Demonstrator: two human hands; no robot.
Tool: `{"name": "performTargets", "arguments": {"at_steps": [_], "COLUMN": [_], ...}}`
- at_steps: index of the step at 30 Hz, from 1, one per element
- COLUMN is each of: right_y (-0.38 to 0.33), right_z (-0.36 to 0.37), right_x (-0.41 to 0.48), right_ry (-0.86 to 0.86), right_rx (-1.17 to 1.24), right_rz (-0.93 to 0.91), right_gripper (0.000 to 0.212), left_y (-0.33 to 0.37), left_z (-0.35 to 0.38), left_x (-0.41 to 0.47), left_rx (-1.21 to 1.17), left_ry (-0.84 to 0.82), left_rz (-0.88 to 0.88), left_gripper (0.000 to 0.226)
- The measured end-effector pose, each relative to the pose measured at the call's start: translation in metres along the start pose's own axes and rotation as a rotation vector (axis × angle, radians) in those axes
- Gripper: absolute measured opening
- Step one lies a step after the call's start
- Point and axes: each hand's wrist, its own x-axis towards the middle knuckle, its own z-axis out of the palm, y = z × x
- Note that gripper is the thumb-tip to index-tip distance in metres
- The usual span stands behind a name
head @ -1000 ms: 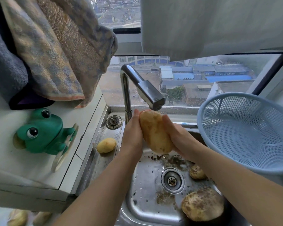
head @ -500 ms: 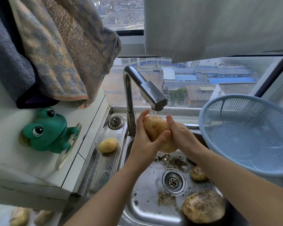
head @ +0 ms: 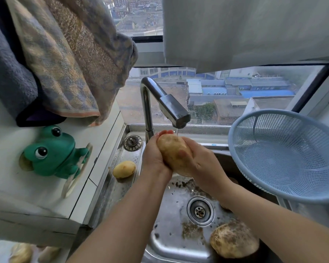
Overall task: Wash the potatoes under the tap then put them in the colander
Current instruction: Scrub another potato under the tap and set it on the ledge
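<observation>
1. Head view: potato [head: 174,155] gripped under tap [head: 171,108], over sink [head: 169,236], water hitting its top; left hand [head: 153,158] curled round its left side, right hand [head: 202,163] round its right, thumb across the front.
2. Versus half a second ago: left thumb off the front, right thumb now there.
3. Mostly hidden behind right forearm: small potato [head: 225,207] in sink; colander [head: 285,154] cut by right edge.

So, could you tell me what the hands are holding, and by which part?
Both hold one potato under the tap: the left hand grips its left side, the right hand its right side.
</observation>
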Motion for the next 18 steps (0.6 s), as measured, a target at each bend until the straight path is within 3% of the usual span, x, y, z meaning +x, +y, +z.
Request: {"name": "performTargets", "arguments": {"at_steps": [2, 4, 8, 11, 14, 18], "right_y": [0.002, 0.002, -0.003, -0.005, -0.005, -0.002], "right_z": [-0.003, -0.005, -0.007, -0.003, 0.003, 0.003], "right_x": [0.002, 0.005, 0.012, 0.010, 0.012, 0.024], "right_ry": [-0.085, -0.123, -0.141, -0.149, -0.169, -0.119], "right_rx": [-0.073, -0.043, 0.428, 0.642, 0.894, 1.069], "right_rz": [0.015, 0.092, 0.310, 0.380, 0.421, 0.429], "right_gripper": [0.097, 0.093, 0.071, 0.075, 0.067, 0.070], "left_y": [0.007, 0.007, -0.007, -0.008, -0.011, -0.020], "left_z": [-0.001, 0.001, 0.004, -0.002, -0.016, -0.025], "left_x": [0.003, 0.002, -0.011, -0.021, -0.011, -0.005], "left_rx": [0.074, 0.162, 0.475, 0.572, 0.659, 0.623], "left_ry": [0.012, -0.010, -0.026, -0.160, -0.268, -0.240], "left_rz": [-0.043, -0.058, 0.238, 0.433, 0.502, 0.432], "left_gripper": [0.017, 0.020, 0.035, 0.040, 0.044, 0.055]}}
